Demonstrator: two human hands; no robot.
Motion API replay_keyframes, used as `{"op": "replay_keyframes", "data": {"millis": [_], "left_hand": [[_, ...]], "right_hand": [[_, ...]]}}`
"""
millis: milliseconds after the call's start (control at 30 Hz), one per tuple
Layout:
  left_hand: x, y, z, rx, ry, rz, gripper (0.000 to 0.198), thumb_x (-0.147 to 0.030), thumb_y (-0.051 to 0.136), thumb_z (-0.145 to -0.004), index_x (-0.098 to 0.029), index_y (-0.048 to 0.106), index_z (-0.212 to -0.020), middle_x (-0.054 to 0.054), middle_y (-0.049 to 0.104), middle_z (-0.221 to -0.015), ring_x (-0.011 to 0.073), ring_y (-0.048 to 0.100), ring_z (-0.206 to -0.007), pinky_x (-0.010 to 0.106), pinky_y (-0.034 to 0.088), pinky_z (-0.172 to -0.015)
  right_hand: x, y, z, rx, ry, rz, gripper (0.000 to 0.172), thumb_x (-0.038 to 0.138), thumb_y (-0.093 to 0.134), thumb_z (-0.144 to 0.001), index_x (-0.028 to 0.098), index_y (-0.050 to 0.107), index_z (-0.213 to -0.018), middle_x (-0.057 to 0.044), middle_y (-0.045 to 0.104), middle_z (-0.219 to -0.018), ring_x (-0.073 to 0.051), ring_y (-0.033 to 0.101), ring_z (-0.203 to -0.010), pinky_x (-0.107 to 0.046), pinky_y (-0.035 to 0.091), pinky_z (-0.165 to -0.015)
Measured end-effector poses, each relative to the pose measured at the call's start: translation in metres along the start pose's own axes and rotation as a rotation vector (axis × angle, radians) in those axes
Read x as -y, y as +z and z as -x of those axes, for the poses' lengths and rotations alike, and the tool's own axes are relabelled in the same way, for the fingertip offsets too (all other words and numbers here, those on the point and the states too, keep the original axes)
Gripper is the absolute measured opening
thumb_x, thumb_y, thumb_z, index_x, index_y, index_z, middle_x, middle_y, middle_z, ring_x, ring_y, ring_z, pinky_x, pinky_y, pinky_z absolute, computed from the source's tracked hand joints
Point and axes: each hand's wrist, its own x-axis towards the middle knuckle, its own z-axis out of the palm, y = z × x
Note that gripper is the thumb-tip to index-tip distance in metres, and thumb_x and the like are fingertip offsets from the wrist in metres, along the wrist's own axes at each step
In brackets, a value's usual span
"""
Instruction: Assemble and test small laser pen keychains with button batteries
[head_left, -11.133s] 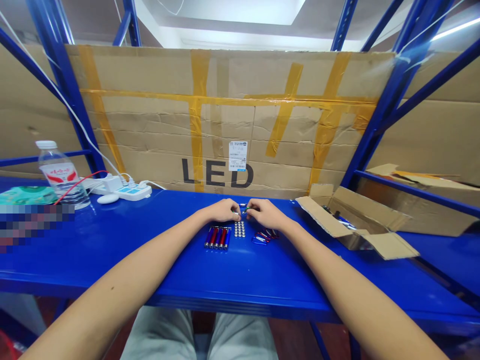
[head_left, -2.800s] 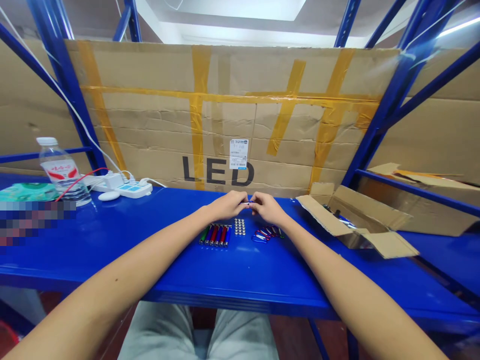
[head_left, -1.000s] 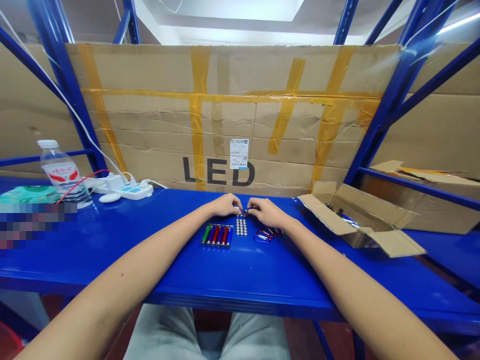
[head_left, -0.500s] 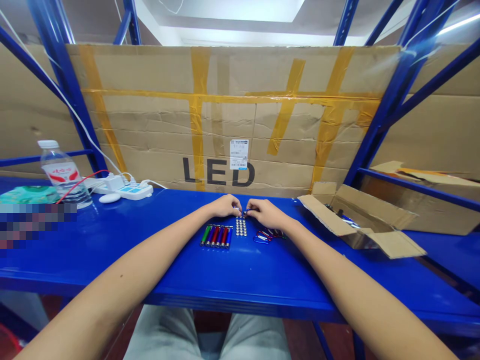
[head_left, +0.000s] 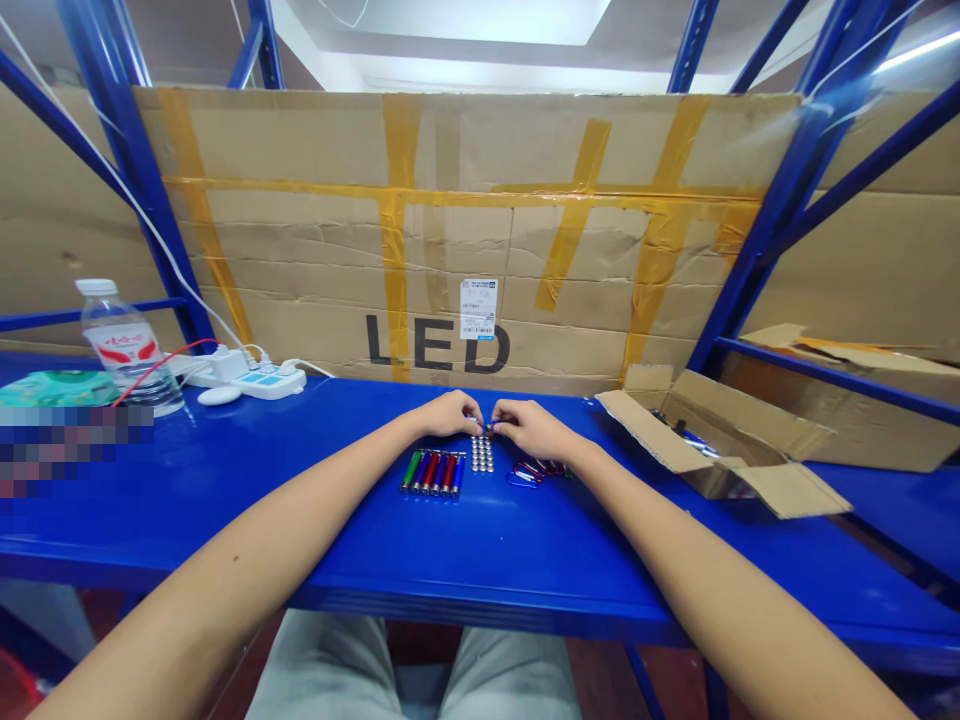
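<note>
My left hand and my right hand rest close together on the blue table, fingers curled and pinching a small part between them that is too small to name. Just in front of my left hand lies a row of several small coloured tubes, green, blue and red. A block of several small silver caps stands below the gap between my hands. By my right wrist lies a heap of coloured clips.
An open cardboard box sits at the right. A large taped carton marked LED stands behind. At the left are a water bottle, a white power strip with cables and a green pack.
Over the longer span a green tube has joined the row. In the last second my hands stay nearly still at the same spot.
</note>
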Motion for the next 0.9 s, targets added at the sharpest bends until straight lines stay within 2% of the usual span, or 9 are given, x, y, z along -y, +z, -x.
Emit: {"op": "replay_keyframes", "data": {"millis": [333, 900], "left_hand": [[0.0005, -0.0059, 0.0022, 0.039, -0.013, -0.016, 0.026, -0.026, 0.069, -0.069, -0.013, 0.074, -0.091, 0.004, 0.072, -0.085, 0.0158, 0.058, -0.077, 0.026, 0.041, -0.071], [-0.0017, 0.0005, 0.0002, -0.010, -0.004, 0.008, 0.023, -0.028, 0.067, -0.069, -0.013, 0.074, -0.085, 0.005, 0.072, -0.082, 0.0172, 0.061, -0.077, 0.026, 0.042, -0.070]], "right_hand": [[0.0024, -0.0011, 0.0010, 0.008, 0.020, -0.042, 0.007, 0.016, 0.055, -0.086, 0.017, 0.061, -0.084, -0.003, 0.070, -0.084, -0.015, 0.058, -0.074, -0.026, 0.040, -0.068], [0.0013, -0.0041, 0.0004, -0.043, 0.020, -0.023, 0.007, 0.016, 0.054, -0.084, 0.017, 0.060, -0.083, -0.003, 0.067, -0.081, -0.015, 0.056, -0.072, -0.026, 0.039, -0.066]]}}
